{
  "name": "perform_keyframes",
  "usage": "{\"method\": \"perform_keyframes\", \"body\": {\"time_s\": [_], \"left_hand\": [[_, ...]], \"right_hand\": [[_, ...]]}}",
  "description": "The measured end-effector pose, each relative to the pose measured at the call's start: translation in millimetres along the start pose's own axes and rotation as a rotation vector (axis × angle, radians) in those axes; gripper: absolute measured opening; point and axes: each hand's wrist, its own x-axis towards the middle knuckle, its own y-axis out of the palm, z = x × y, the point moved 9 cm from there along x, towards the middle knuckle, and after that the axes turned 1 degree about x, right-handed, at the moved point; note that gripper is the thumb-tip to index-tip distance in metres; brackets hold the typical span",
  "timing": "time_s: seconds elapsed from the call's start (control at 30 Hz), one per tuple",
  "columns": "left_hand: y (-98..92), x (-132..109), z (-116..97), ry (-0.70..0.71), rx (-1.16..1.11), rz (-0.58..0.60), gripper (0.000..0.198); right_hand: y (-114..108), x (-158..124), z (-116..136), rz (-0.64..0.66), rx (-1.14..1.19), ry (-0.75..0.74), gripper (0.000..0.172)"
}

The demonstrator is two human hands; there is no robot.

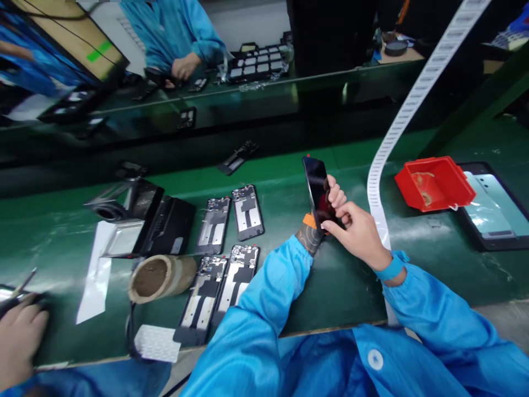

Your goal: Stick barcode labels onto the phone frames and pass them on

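A smartphone (pixel 317 184) with a dark, glossy screen stands tilted above the green bench. My left hand (pixel 336 194) holds it from behind, its fingers curled round the right edge; the palm is hidden by the phone. My right hand (pixel 361 231) is closed at the phone's lower right edge, with the thumb against the bottom corner and the fingers bent beside my left fingertips. To the left lie several opened phone bodies, among them one phone body (pixel 248 212) with its inner parts showing.
A red plastic bin (pixel 438 184) sits on the right beside a dark tray (pixel 490 204) of pale panels. A strip of barcode labels (pixel 397 132) hangs to the bench. At left are a cardboard roll (pixel 163 275), a black device (pixel 169 223) and another person's hand (pixel 22 336). A co-worker (pixel 177 38) works opposite.
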Motion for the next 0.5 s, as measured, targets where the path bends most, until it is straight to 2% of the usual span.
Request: {"method": "perform_keyframes", "body": {"time_s": [0.07,0.13,0.2,0.27,0.33,0.4,0.5], "left_hand": [[-13.2,-2,-10,0.115,-0.040,-0.159,0.057],[-33.0,-7,-17,0.225,-0.087,-0.407,0.062],[-46.2,-14,-24,0.320,-0.111,-0.613,0.059],[-45.6,-17,-35,0.410,-0.091,-0.659,0.050],[-37.8,-19,-55,0.497,-0.033,-0.586,0.037],[-24.0,-18,-73,0.472,0.103,-0.390,0.023],[-2.1,-12,-77,0.189,0.413,0.034,0.015]], "right_hand": [[-5,-2,9,-0.054,0.048,-0.123,0.028],[-5,-4,16,-0.045,0.080,-0.222,0.039],[-11,0,9,-0.068,0.072,-0.188,0.040],[-29,8,-16,-0.161,0.119,-0.028,0.031],[-46,17,-49,-0.223,0.293,0.154,0.030],[-57,26,-78,-0.210,0.502,0.285,0.032],[-64,34,-102,-0.138,0.696,0.397,0.037]]}}
